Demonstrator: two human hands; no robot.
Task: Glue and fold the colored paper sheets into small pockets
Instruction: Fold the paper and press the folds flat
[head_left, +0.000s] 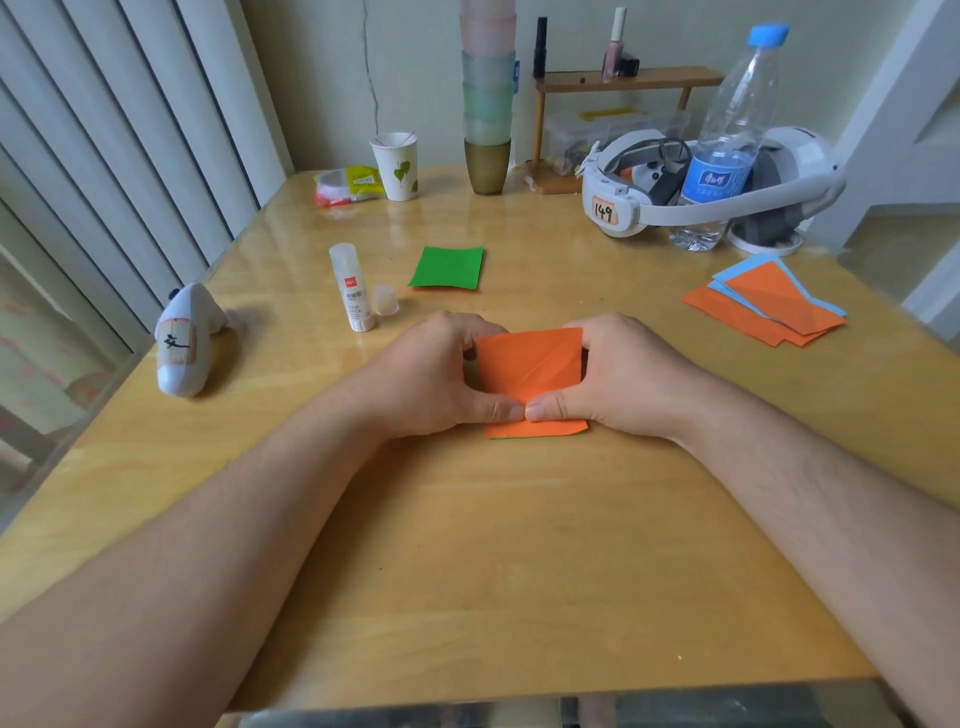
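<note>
An orange paper sheet (530, 369) lies folded on the wooden table (467, 545) in the middle, a thin green edge showing under its near side. My left hand (441, 374) pinches its left edge and my right hand (618, 379) pinches its right edge. Both thumbs press side by side on the near fold. A glue stick (353, 288) stands upright to the left with its cap (385, 300) beside it. A folded green paper (449, 267) lies further back. A pile of orange and blue sheets (769, 304) sits at the right.
A white controller (184, 345) lies at the left. At the back stand a paper cup (396, 166), a stack of plastic cups (487, 104), a small wooden shelf (623, 83), a white headset (701, 182) and a water bottle (732, 140).
</note>
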